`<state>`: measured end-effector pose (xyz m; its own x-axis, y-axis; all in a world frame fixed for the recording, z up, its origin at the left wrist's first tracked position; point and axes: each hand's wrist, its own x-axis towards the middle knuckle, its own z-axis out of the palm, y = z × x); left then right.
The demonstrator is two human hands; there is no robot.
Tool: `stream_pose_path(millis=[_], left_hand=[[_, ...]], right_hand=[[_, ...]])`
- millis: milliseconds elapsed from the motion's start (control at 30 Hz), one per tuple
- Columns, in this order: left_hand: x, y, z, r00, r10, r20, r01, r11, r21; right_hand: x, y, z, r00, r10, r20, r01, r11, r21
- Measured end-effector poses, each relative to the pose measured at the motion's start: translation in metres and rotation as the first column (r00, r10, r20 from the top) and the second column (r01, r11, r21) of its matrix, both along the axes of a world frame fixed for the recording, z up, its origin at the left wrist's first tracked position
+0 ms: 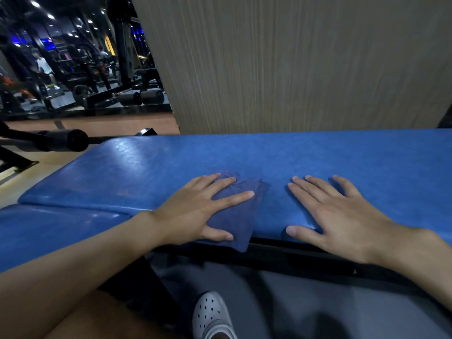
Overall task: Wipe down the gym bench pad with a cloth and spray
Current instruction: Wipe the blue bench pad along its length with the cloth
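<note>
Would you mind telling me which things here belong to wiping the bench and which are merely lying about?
For the job:
bench pad
dark blue cloth, pressed under the left hand
right hand, flat on the pad

Just lying about:
white clog on the floor
black roller, far left
gym machines behind

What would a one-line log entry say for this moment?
left hand: flat on cloth | right hand: flat on bare bench pad | cloth: overhangs pad's near edge | spray: not in view

bright blue bench pad (318,157) — darker navy cloth (237,216), white perforated shoe (211,316), grey-beige streaked wall (293,64).
</note>
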<state>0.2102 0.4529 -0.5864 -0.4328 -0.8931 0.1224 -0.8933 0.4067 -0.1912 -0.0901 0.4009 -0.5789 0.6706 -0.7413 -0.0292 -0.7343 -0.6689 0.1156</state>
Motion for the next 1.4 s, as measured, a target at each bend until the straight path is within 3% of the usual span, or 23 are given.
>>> stream_pose_path(millis=[167, 267, 433, 533, 633, 767, 1000, 1267, 1400], left_hand=[[-0.066, -0.014, -0.003, 0.998, -0.057, 0.0, 0.057, 0.996, -0.061], [-0.084, -0.018, -0.002, 0.998, -0.058, -0.008, 0.058, 0.998, -0.023], [-0.043, -0.01, 0.014, 0.995, -0.003, -0.1, 0.017, 0.991, 0.133], [-0.007, -0.006, 0.028, 0.983, 0.145, -0.116, -0.111, 0.96, 0.259], [0.014, -0.006, 0.031, 0.972, 0.231, -0.051, -0.201, 0.92, 0.337], [0.021, -0.01, 0.024, 0.967, 0.24, -0.08, -0.19, 0.899, 0.394], [0.018, -0.014, 0.021, 0.967, 0.222, -0.123, -0.164, 0.915, 0.369], [-0.003, -0.016, 0.023, 0.966, 0.189, -0.178, -0.12, 0.933, 0.34], [-0.029, -0.017, 0.018, 0.962, 0.115, -0.248, -0.055, 0.971, 0.234]], right_hand=[[-0.035, 0.008, -0.001, 0.989, -0.145, 0.028, 0.145, 0.989, 0.004], [-0.044, 0.015, -0.002, 0.976, -0.214, 0.051, 0.215, 0.977, -0.018], [0.002, 0.035, -0.002, 0.946, -0.041, 0.322, 0.129, 0.959, -0.254], [0.055, 0.042, -0.002, 0.922, 0.01, 0.386, 0.079, 0.974, -0.213], [0.092, 0.039, -0.009, 0.943, -0.04, 0.33, 0.091, 0.986, -0.142], [0.092, 0.031, -0.02, 0.966, -0.028, 0.257, 0.082, 0.975, -0.205], [0.028, 0.025, -0.031, 0.981, 0.022, 0.192, 0.045, 0.94, -0.338], [0.046, 0.044, -0.036, 0.901, -0.199, 0.384, 0.329, 0.892, -0.31], [0.03, 0.033, -0.046, 0.916, -0.063, 0.396, 0.257, 0.849, -0.461]])
